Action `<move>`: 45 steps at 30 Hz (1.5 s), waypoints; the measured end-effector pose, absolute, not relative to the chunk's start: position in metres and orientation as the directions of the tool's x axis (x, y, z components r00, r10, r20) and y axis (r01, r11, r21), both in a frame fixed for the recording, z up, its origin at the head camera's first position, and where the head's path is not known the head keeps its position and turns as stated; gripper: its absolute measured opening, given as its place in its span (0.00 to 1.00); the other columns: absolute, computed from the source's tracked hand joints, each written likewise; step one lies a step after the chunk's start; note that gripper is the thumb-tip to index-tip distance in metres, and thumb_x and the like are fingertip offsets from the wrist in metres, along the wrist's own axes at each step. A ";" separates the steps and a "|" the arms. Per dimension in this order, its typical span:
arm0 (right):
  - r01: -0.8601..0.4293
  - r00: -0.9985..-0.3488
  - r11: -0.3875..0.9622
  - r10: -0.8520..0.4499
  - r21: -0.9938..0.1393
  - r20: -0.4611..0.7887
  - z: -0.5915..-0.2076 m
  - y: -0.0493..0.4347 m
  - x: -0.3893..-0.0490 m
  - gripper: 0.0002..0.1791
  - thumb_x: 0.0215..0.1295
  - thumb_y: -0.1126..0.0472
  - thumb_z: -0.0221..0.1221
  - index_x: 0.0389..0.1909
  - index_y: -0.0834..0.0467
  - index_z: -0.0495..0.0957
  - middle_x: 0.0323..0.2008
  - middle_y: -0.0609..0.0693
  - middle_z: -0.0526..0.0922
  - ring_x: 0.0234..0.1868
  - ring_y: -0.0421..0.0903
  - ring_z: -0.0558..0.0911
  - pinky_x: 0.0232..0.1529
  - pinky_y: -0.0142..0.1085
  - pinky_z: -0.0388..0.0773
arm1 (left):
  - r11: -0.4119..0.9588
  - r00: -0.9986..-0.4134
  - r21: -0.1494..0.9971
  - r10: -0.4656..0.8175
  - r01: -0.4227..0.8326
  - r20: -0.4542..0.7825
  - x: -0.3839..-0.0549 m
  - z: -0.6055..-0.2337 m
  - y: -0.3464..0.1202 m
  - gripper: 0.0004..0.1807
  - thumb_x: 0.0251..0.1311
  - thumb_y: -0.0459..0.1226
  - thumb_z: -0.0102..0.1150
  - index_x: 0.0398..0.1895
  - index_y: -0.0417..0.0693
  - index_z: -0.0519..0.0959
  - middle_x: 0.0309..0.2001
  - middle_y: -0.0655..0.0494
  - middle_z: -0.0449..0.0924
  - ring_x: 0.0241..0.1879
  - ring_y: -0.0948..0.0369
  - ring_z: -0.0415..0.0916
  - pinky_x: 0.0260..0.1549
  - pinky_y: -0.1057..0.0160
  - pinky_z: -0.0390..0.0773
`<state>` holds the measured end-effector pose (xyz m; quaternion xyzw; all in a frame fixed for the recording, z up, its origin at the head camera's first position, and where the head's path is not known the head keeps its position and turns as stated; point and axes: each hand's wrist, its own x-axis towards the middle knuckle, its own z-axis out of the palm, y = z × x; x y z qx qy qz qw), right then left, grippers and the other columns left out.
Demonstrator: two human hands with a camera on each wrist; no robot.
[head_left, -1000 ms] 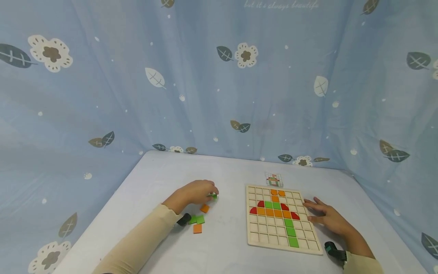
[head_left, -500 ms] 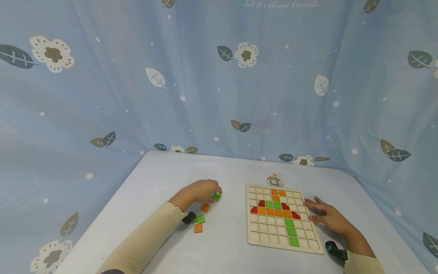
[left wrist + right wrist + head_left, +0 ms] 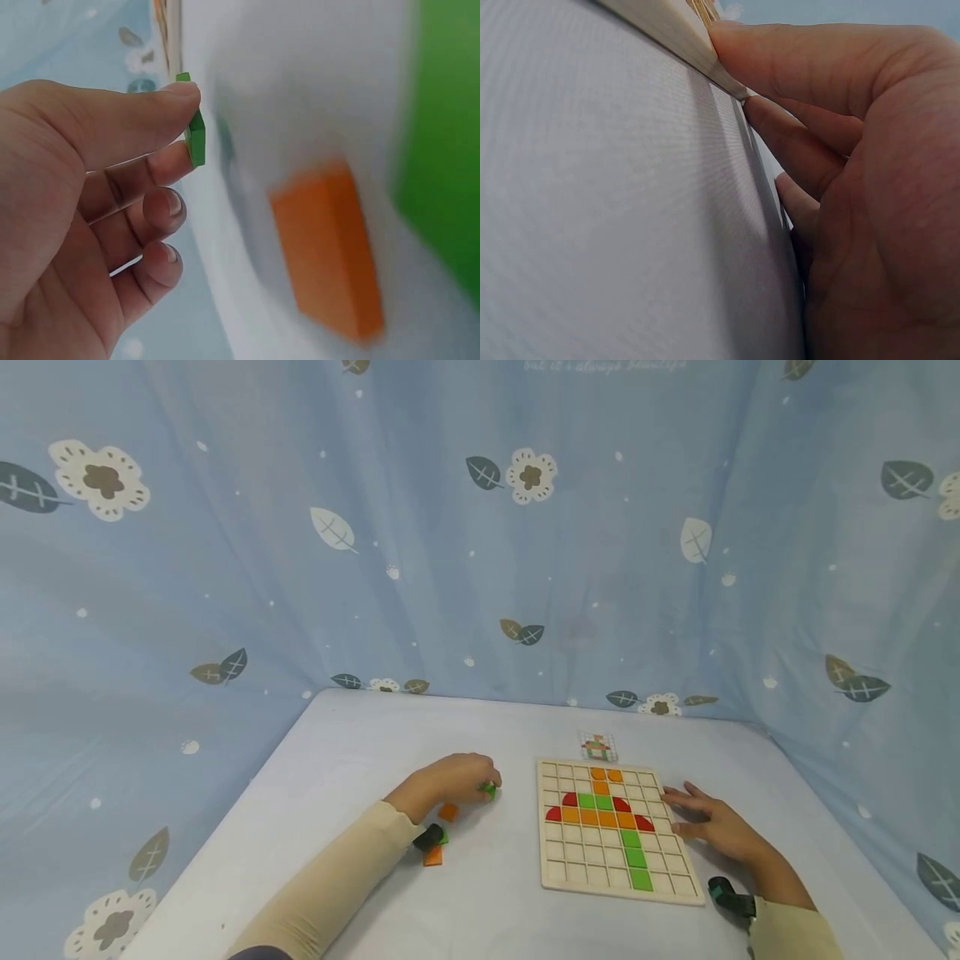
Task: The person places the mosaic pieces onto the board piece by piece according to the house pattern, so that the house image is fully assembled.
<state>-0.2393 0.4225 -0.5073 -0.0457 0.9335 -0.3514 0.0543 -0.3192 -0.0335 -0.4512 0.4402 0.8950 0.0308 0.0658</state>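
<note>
My left hand (image 3: 453,779) pinches a small green tile (image 3: 196,139) between thumb and index finger, just above the table and left of the board. Its other fingers are bent and hold nothing. An orange tile (image 3: 448,812) lies below that hand. The wooden grid board (image 3: 566,874) bears orange, green and red tiles in several of its squares. At the board's right edge is my right hand (image 3: 723,831), thumb and fingers spread and touching the rim. In the right wrist view, the thumb and a fingertip rest against the board's edge (image 3: 667,30).
A second orange tile (image 3: 432,857) and a partly covered green tile (image 3: 444,837) lie near the left wrist's black camera (image 3: 429,837). Behind the board is a small pattern card (image 3: 597,746). A blue patterned curtain (image 3: 420,568) surrounds the white table (image 3: 360,727).
My left hand has moved right toward the board with the green tile, and its wrist camera now covers more of the loose green tiles. The right hand stays at the board's edge.
</note>
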 end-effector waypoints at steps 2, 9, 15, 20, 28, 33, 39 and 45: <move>-0.047 -0.989 0.740 -0.130 -0.671 -0.075 -0.508 0.422 -0.240 0.38 0.52 0.48 0.69 0.64 0.61 0.73 0.72 0.67 0.51 0.71 0.72 0.44 0.58 0.74 0.42 | 0.605 -0.599 0.109 0.796 0.789 -0.088 -0.315 -0.449 -0.026 0.14 0.60 0.41 0.67 0.49 0.54 0.84 0.41 0.65 0.78 0.41 0.67 0.75 0.45 0.65 0.74; -0.037 -0.988 0.742 -0.128 -0.669 -0.087 -0.507 0.421 -0.236 0.37 0.53 0.50 0.69 0.64 0.61 0.73 0.72 0.70 0.49 0.70 0.74 0.45 0.57 0.74 0.44 | 0.574 -0.570 0.130 0.819 0.809 -0.069 -0.298 -0.451 0.007 0.13 0.59 0.42 0.68 0.47 0.56 0.85 0.36 0.68 0.76 0.35 0.71 0.71 0.41 0.69 0.73; -0.047 -0.988 0.739 -0.134 -0.672 -0.077 -0.499 0.418 -0.234 0.37 0.53 0.52 0.69 0.64 0.62 0.73 0.72 0.69 0.51 0.71 0.72 0.44 0.57 0.73 0.43 | 0.551 -0.548 0.143 0.834 0.822 -0.057 -0.285 -0.448 0.035 0.11 0.57 0.43 0.69 0.44 0.57 0.85 0.35 0.69 0.76 0.34 0.71 0.70 0.41 0.70 0.73; -0.034 -0.988 0.747 -0.125 -0.664 -0.090 -0.502 0.418 -0.235 0.37 0.53 0.51 0.69 0.64 0.60 0.73 0.72 0.69 0.51 0.70 0.73 0.44 0.58 0.73 0.43 | 0.524 -0.519 0.115 0.852 0.844 -0.071 -0.279 -0.445 0.052 0.10 0.58 0.44 0.69 0.43 0.59 0.85 0.36 0.70 0.76 0.36 0.71 0.70 0.42 0.70 0.72; -0.018 -0.989 0.756 -0.112 -0.654 -0.102 -0.500 0.418 -0.234 0.38 0.53 0.50 0.69 0.65 0.59 0.72 0.72 0.69 0.49 0.70 0.73 0.45 0.58 0.73 0.43 | 0.478 -0.476 0.118 0.878 0.871 -0.042 -0.273 -0.445 0.074 0.08 0.57 0.42 0.68 0.41 0.59 0.85 0.34 0.71 0.75 0.33 0.71 0.68 0.38 0.72 0.70; -0.026 -0.989 0.758 -0.115 -0.652 -0.095 -0.500 0.418 -0.234 0.38 0.53 0.50 0.69 0.64 0.60 0.73 0.72 0.69 0.49 0.70 0.73 0.44 0.58 0.73 0.43 | 0.460 -0.458 0.099 0.888 0.882 -0.040 -0.273 -0.451 0.084 0.07 0.58 0.43 0.68 0.40 0.61 0.85 0.32 0.72 0.75 0.32 0.72 0.67 0.37 0.73 0.69; -0.029 -0.989 0.764 -0.114 -0.644 -0.091 -0.499 0.417 -0.233 0.38 0.53 0.49 0.69 0.64 0.61 0.73 0.72 0.71 0.49 0.70 0.74 0.45 0.58 0.73 0.43 | 0.460 -0.457 0.100 0.888 0.882 -0.052 -0.273 -0.457 0.091 0.08 0.58 0.45 0.69 0.40 0.62 0.84 0.31 0.72 0.73 0.31 0.70 0.67 0.34 0.72 0.68; -0.022 -0.989 0.761 -0.110 -0.649 -0.095 -0.497 0.416 -0.233 0.38 0.53 0.49 0.69 0.64 0.61 0.72 0.72 0.71 0.48 0.70 0.74 0.45 0.58 0.73 0.43 | 0.474 -0.471 0.093 0.881 0.876 -0.054 -0.272 -0.457 0.093 0.06 0.57 0.45 0.69 0.38 0.62 0.84 0.31 0.71 0.72 0.31 0.70 0.66 0.34 0.72 0.68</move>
